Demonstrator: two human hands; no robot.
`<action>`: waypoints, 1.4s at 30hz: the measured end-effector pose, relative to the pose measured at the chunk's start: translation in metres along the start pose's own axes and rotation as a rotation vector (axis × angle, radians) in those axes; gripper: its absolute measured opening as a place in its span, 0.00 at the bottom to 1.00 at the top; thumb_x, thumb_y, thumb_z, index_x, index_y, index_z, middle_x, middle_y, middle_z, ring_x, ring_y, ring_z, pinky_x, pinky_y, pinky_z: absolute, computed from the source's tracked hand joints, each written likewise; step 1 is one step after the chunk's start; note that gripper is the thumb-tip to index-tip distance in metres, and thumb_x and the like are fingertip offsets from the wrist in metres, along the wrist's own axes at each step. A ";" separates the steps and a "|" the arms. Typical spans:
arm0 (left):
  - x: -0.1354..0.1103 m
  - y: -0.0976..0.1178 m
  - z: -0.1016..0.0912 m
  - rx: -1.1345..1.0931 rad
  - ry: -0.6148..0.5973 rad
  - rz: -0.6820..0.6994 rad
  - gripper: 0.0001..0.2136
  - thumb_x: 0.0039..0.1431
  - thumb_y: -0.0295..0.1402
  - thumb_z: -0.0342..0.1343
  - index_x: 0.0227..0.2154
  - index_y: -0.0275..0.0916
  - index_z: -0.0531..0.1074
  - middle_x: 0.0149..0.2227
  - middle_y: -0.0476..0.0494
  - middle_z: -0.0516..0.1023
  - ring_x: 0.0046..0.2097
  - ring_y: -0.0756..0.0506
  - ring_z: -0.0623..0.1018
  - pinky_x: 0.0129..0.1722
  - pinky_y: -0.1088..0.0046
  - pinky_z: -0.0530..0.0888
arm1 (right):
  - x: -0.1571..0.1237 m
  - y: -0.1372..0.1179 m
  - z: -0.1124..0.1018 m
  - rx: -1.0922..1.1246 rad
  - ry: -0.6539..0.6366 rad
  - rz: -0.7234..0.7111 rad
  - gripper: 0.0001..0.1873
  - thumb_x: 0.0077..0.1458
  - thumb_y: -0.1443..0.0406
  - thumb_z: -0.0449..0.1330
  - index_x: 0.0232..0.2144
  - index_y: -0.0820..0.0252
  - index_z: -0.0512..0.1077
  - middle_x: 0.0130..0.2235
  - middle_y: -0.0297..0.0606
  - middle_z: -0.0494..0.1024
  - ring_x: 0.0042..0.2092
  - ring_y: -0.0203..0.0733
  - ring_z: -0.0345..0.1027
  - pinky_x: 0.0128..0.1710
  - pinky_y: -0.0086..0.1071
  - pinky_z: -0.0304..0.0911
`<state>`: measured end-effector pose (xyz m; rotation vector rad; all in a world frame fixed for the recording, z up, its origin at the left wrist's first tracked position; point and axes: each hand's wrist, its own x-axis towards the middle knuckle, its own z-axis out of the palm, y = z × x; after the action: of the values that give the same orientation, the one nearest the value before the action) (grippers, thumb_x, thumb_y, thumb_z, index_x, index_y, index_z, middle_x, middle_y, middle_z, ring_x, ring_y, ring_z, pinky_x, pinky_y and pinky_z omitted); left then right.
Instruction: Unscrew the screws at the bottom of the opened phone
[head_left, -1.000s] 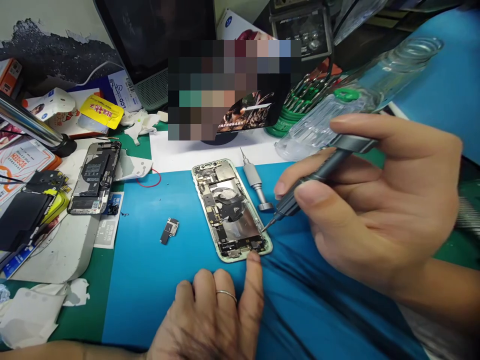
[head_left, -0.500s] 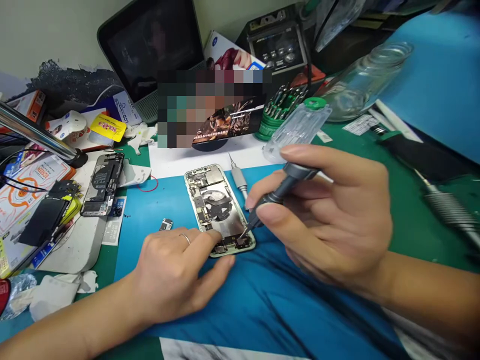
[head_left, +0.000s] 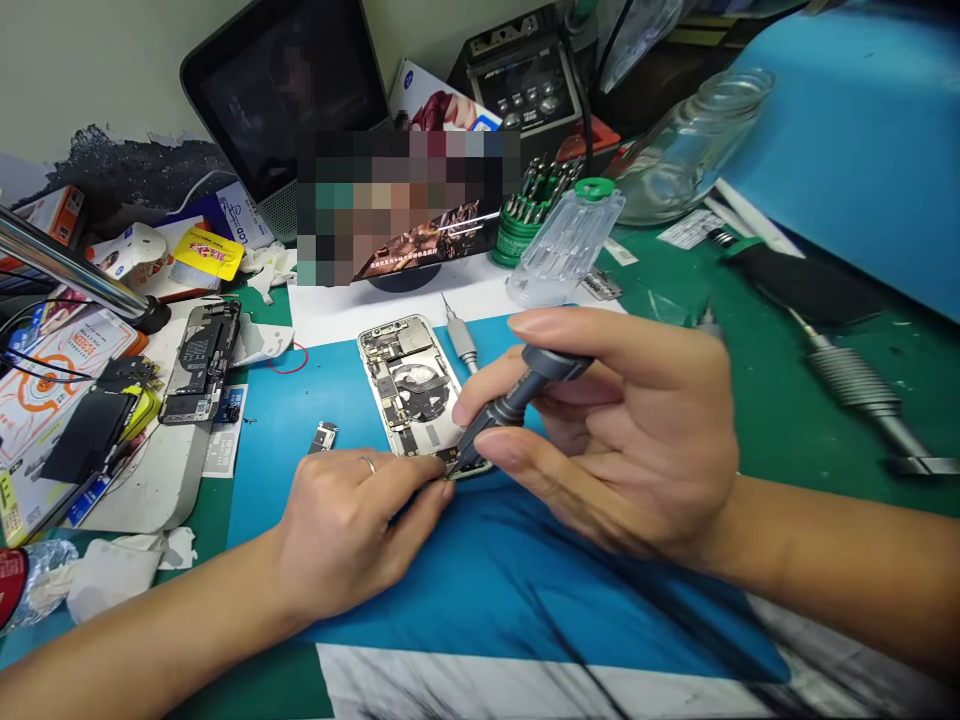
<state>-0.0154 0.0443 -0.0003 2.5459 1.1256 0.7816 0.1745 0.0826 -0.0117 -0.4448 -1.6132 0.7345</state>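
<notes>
The right hand (head_left: 630, 425) holds between fingertips a slim dark-grey screwdriver (head_left: 513, 404), perhaps for fine control, tip near six o'clock of the opened, pale-framed phone (head_left: 415, 392) on the blue mat (head_left: 465, 565). The left hand (head_left: 349, 515) is at this edge, probably for steadying; whether it pinches, I cannot tell.

The area is a phone-repair workshop. Indicators are an opened phone (head_left: 409, 345) at centre, a screwdriver (head_left: 855, 385) at right, and a bit holder (head_left: 516, 235) at upper centre.

The right hand (head_left: 645, 440) holds a grey screwdriver (head_left: 513, 402) at the opened phone (head_left: 416, 385)
</notes>
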 end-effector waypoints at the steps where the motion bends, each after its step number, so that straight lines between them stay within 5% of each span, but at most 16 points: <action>1: 0.000 0.000 0.000 -0.005 -0.001 0.000 0.03 0.63 0.27 0.56 0.36 0.34 0.74 0.21 0.52 0.73 0.21 0.53 0.70 0.23 0.75 0.62 | 0.001 0.000 0.000 -0.004 -0.005 0.005 0.33 0.54 0.73 0.63 0.59 0.46 0.60 0.51 0.38 0.70 0.36 0.36 0.75 0.29 0.32 0.76; 17: 0.004 0.001 -0.003 -0.059 -0.013 -0.038 0.03 0.62 0.26 0.58 0.37 0.35 0.76 0.20 0.54 0.71 0.20 0.55 0.67 0.24 0.77 0.62 | 0.004 -0.002 -0.003 0.010 -0.028 0.017 0.30 0.56 0.74 0.61 0.59 0.57 0.60 0.45 0.39 0.75 0.38 0.33 0.74 0.34 0.27 0.75; 23: 0.007 0.000 -0.005 -0.103 -0.007 -0.119 0.03 0.61 0.27 0.58 0.35 0.37 0.77 0.19 0.55 0.71 0.19 0.56 0.66 0.25 0.79 0.66 | 0.001 -0.001 -0.002 -0.016 0.071 0.134 0.28 0.56 0.70 0.63 0.57 0.49 0.62 0.54 0.40 0.70 0.36 0.33 0.76 0.29 0.25 0.74; 30: 0.009 0.000 -0.006 -0.133 -0.011 -0.174 0.03 0.61 0.28 0.58 0.34 0.40 0.77 0.21 0.54 0.75 0.19 0.55 0.68 0.25 0.79 0.68 | 0.001 0.000 0.002 0.032 0.168 0.236 0.28 0.54 0.70 0.64 0.54 0.40 0.66 0.51 0.35 0.71 0.36 0.38 0.76 0.26 0.30 0.75; 42: 0.010 -0.001 -0.006 -0.152 -0.015 -0.181 0.03 0.60 0.27 0.59 0.34 0.39 0.77 0.22 0.55 0.75 0.19 0.56 0.68 0.25 0.80 0.67 | 0.002 0.002 0.001 0.108 0.115 0.220 0.30 0.54 0.74 0.63 0.56 0.47 0.63 0.39 0.32 0.75 0.37 0.37 0.75 0.33 0.30 0.77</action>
<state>-0.0135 0.0523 0.0078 2.2849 1.2222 0.7699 0.1728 0.0848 -0.0114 -0.5812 -1.4235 0.9396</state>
